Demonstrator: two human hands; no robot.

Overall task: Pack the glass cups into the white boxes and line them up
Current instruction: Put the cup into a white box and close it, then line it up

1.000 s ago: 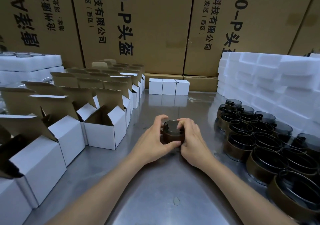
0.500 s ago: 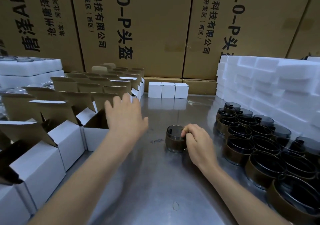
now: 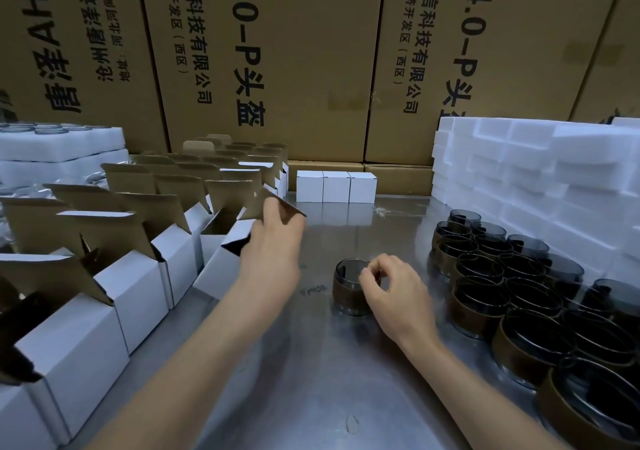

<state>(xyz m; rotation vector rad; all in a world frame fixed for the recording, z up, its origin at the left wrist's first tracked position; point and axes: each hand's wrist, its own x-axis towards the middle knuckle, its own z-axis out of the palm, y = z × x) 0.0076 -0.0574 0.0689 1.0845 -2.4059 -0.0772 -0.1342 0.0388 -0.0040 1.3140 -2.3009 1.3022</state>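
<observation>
A dark glass cup (image 3: pixel 349 290) with a brown paper band stands upright on the steel table (image 3: pixel 311 363), near the middle. My right hand (image 3: pixel 394 290) pinches its rim on the right side. My left hand (image 3: pixel 273 242) grips an open white box (image 3: pixel 225 266) by its upper edge and brown flap, tilting it out of the front of the box rows. Three closed white boxes (image 3: pixel 336 186) stand side by side at the back of the table.
Rows of open white boxes (image 3: pixel 138 276) with raised brown flaps fill the left. Several banded glass cups (image 3: pixel 519 294) crowd the right. White foam blocks (image 3: pixel 554 179) are stacked at back right, foam trays (image 3: pixel 59 145) at back left, big cartons (image 3: pixel 277 51) behind.
My left hand let go of the cup, reached left and took hold of an open box, lifting and tilting it. My right hand stayed on the cup's rim.
</observation>
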